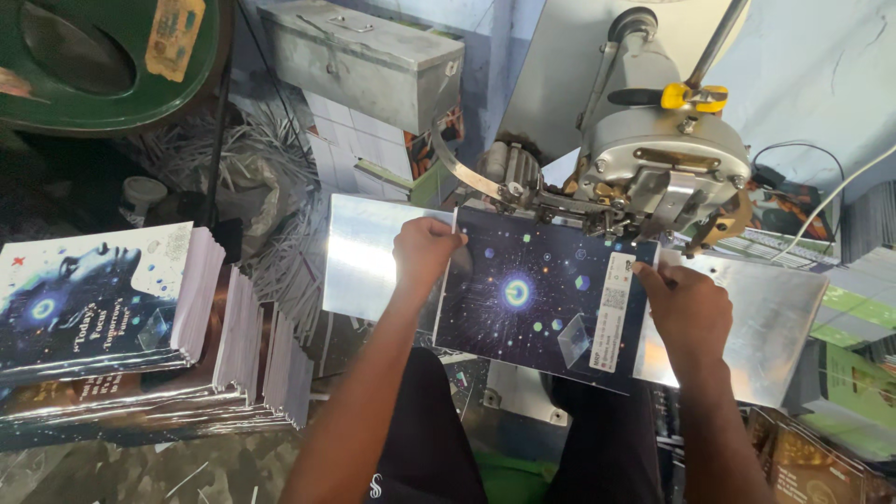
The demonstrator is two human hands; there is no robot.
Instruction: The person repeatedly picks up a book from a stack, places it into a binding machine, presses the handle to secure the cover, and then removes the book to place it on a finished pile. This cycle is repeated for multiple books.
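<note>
A dark blue booklet [537, 294] with a starry cover and a glowing ring lies flat on a shiny metal plate [359, 257], its far edge under the head of a grey stitching machine [658, 154]. My left hand [425, 252] grips the booklet's far left corner, fingers closed over the edge. My right hand [686, 308] presses on the booklet's right edge beside a white label strip, fingers curled on it.
A tall pile of like booklets [103, 299] sits at the left on more stacks [252, 359]. A grey metal box [369, 61] stands behind, a green tub [103, 61] at top left. Green-printed sheets [854, 327] lie at right. Paper shreds litter the floor.
</note>
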